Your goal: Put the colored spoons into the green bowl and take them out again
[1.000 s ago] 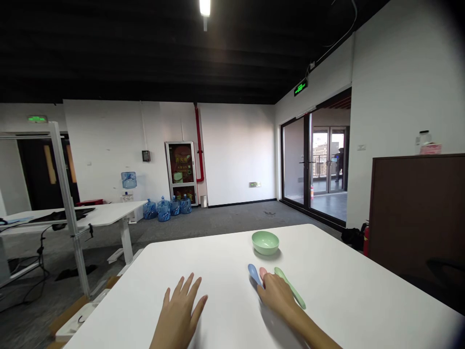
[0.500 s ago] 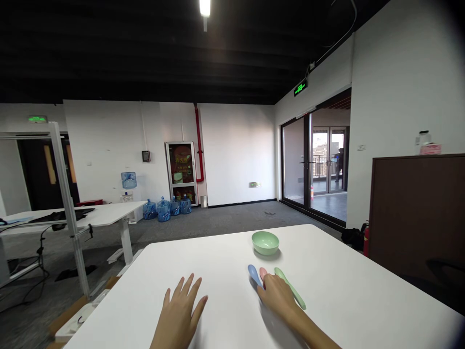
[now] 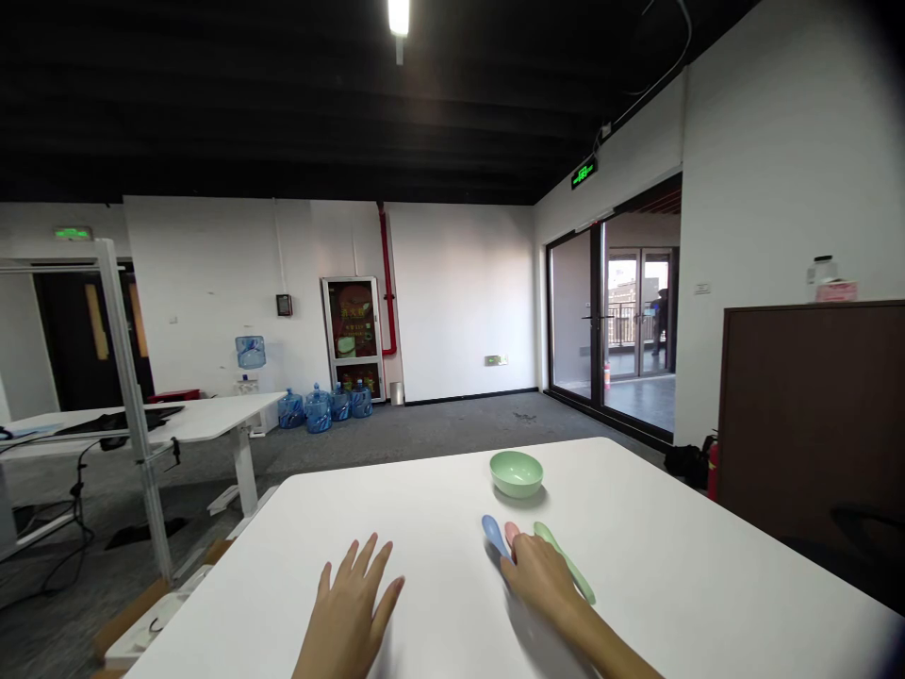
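Observation:
My left hand (image 3: pixel 346 604) lies flat on the white table (image 3: pixel 438 566), fingers spread, holding nothing. Farther right, my right hand (image 3: pixel 541 575) reaches over three spoons with its fingers curled down. Its thumb and forefinger close around the pink spoon (image 3: pixel 511 531), whose handle is hidden beneath the hand. Just left of the thumb lies the blue spoon (image 3: pixel 493 534), its lower end also covered. On the other side, the green spoon (image 3: pixel 569 566) rests slanted along the edge of the hand. Beyond the spoons stands a light green bowl (image 3: pixel 517 475), upright.
To the left is another white table (image 3: pixel 233 410) with cables and a metal post (image 3: pixel 134 396). Cardboard boxes (image 3: pixel 134 613) sit on the floor beside my table. A brown cabinet (image 3: pixel 813 415) stands at the right. Blue water bottles (image 3: pixel 318 410) line the far wall.

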Action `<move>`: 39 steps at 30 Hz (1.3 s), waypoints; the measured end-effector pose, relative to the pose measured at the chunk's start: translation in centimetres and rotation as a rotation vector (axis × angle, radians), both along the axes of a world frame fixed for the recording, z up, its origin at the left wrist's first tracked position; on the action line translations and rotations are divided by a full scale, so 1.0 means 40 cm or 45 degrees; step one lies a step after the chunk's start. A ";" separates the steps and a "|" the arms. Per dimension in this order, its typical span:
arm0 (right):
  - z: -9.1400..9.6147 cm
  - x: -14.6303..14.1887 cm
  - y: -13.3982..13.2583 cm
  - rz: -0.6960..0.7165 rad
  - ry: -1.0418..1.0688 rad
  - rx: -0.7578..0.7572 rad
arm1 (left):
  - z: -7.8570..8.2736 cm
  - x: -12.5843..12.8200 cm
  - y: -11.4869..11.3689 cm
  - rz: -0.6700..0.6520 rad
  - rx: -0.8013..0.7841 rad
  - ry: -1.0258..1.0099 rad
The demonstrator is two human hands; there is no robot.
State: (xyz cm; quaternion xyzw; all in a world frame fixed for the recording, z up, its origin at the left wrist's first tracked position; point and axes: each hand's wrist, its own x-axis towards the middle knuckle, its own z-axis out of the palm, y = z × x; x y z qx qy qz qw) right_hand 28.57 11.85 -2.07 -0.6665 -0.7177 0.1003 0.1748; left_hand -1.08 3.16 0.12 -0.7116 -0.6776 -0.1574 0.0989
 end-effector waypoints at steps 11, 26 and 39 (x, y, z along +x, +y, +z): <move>-0.008 0.003 0.004 -0.006 -0.018 0.018 | 0.014 0.010 -0.005 0.025 -0.052 0.030; -0.015 0.005 0.006 0.003 -0.024 0.047 | 0.015 0.013 -0.005 0.035 -0.066 0.051; -0.007 0.006 0.002 0.014 -0.004 0.032 | 0.022 0.017 -0.007 0.050 -0.107 0.074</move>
